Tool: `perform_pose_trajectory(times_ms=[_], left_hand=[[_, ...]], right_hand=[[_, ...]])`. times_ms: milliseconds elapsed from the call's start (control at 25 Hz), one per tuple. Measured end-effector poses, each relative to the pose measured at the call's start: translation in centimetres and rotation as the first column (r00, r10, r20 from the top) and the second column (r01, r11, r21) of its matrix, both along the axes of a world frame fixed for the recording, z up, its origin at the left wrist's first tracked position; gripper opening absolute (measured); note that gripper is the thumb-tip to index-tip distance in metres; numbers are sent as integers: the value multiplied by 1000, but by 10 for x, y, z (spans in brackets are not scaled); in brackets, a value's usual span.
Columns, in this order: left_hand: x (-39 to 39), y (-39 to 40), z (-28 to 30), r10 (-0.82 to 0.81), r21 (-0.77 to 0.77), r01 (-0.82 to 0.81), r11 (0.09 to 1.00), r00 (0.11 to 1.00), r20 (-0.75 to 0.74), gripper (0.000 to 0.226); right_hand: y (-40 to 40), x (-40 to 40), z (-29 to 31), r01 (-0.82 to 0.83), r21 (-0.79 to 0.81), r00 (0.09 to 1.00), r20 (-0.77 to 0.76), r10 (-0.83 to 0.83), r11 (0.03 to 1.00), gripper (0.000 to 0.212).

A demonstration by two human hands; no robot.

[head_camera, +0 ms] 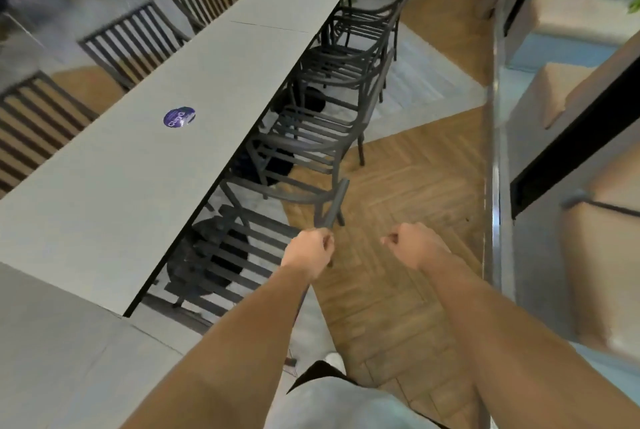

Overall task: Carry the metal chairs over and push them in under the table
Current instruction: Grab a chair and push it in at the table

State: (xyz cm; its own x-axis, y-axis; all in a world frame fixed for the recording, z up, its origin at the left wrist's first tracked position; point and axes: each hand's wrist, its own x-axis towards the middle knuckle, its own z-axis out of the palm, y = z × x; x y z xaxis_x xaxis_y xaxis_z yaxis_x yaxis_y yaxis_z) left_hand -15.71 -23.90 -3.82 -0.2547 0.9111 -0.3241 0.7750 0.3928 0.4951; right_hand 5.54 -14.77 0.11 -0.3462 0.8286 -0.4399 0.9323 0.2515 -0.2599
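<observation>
Left hand [309, 252]: fingers curled round top rail of dark slatted metal chair [239, 255] beside long white table [138, 165]. Right hand [412, 245]: loose fist, empty, forearm extended.

Dark matt metal slats are seen on the chairs [311, 137] beside a smooth, pale matt tabletop [138, 165]; the floor [398, 220] is laid in wood-grain herringbone.

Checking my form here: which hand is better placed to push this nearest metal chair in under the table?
Left, probably. The left hand already grips the top rail of the nearest metal chair, whose seat sits partly under the table. The right hand is curled and holds nothing.
</observation>
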Motion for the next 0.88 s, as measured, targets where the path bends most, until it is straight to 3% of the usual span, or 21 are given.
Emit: perform_pose_trajectory(times_ms=[280,480,720,880], left_hand=[[-72,-5,-8,180,-133,-171,976,982,60,36],[-90,-15,-17,362,-221,-338,915,929,75,35],[-65,-38,-30,630,-314,-582,750,773,71,40],[-33,-54,-40,791,-372,-716,591,606,88,53]], right_hand=[[56,-98,-1,-260,-12,965,-47,260,965,34],[86,-149,-16,-466,-69,885,-40,465,882,39],[123,-179,-29,-724,-143,680,17,733,675,48],[147,-183,-46,-800,-245,550,64,832,548,76]])
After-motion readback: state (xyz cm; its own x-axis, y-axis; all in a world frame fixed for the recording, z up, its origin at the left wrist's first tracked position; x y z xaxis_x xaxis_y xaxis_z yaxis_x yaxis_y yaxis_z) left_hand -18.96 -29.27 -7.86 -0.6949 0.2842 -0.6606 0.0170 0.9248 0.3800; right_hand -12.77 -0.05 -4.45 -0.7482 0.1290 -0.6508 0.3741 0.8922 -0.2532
